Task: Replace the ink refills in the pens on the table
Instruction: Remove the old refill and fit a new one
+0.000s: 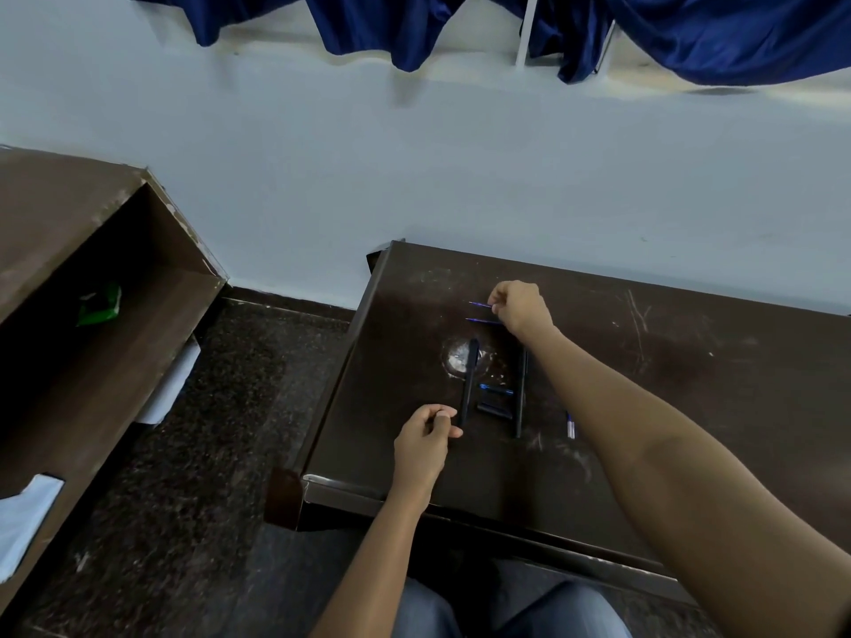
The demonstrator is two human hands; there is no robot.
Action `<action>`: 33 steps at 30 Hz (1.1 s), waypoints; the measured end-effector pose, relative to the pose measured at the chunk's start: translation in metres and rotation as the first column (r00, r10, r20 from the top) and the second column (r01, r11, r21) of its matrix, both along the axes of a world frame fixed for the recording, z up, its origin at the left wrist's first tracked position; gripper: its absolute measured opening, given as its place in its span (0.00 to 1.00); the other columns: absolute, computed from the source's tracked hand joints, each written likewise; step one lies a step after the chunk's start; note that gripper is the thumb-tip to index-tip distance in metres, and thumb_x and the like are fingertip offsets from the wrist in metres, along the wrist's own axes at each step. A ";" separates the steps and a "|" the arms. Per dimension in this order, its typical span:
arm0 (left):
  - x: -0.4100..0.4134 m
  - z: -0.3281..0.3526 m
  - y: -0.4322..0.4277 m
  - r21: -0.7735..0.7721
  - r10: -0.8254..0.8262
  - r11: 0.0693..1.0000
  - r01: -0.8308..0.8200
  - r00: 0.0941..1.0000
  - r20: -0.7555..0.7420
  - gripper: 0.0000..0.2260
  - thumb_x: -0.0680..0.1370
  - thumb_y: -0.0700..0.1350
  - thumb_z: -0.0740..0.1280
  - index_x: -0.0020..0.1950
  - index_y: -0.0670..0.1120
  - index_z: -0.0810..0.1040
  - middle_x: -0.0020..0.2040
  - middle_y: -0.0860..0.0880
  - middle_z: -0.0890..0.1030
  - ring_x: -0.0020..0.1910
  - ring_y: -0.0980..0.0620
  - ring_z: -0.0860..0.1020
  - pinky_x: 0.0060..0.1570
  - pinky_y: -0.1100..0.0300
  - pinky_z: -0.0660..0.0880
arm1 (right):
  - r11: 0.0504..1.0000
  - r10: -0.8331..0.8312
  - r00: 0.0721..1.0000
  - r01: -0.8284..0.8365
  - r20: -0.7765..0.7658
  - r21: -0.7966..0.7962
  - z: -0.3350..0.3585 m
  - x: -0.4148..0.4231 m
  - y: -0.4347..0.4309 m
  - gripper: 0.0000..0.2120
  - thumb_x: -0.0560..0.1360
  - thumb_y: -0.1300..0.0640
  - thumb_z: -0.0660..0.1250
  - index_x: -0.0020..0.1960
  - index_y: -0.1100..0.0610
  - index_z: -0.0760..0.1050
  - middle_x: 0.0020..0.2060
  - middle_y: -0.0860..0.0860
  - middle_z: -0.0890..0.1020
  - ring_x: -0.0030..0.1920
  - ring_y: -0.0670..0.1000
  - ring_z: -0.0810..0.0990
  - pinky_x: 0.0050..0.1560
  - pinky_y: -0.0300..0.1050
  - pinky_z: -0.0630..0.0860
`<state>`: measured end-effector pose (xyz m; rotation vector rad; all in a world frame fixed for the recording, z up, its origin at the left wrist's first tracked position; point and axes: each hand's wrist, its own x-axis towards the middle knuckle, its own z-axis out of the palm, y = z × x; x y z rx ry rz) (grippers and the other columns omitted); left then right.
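Two thin blue ink refills lie side by side at the far part of the dark table (690, 361). My right hand (522, 310) pinches the farther refill (480, 304); the nearer refill (481, 320) lies just below it. A black pen (469, 384) lies lengthwise in the middle, and my left hand (426, 442) rests closed at its near end, touching it. A second black pen (520, 393) lies to the right. Between them sit a short blue piece (495, 389) and a black cap piece (493, 409). A small blue-and-white piece (570, 425) lies further right.
A brown shelf unit (92, 278) stands to the left with a green packet (99, 303) inside. Dark speckled floor separates it from the table. A pale wall and blue curtains (414, 25) are behind. My knees are under the table's near edge.
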<state>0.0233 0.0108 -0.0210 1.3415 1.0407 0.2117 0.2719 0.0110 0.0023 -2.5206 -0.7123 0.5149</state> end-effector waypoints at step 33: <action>0.002 -0.007 -0.004 -0.034 -0.014 0.999 0.013 1.000 -0.012 0.07 0.80 0.46 0.62 0.48 0.53 0.80 0.39 0.52 0.82 0.34 0.58 0.72 0.42 0.58 0.68 | 0.992 0.117 0.988 -0.112 0.102 -0.052 -0.026 -0.006 -0.009 0.10 0.76 0.59 0.66 0.56 0.56 0.80 0.55 0.55 0.81 0.56 0.58 0.79 0.55 0.50 0.75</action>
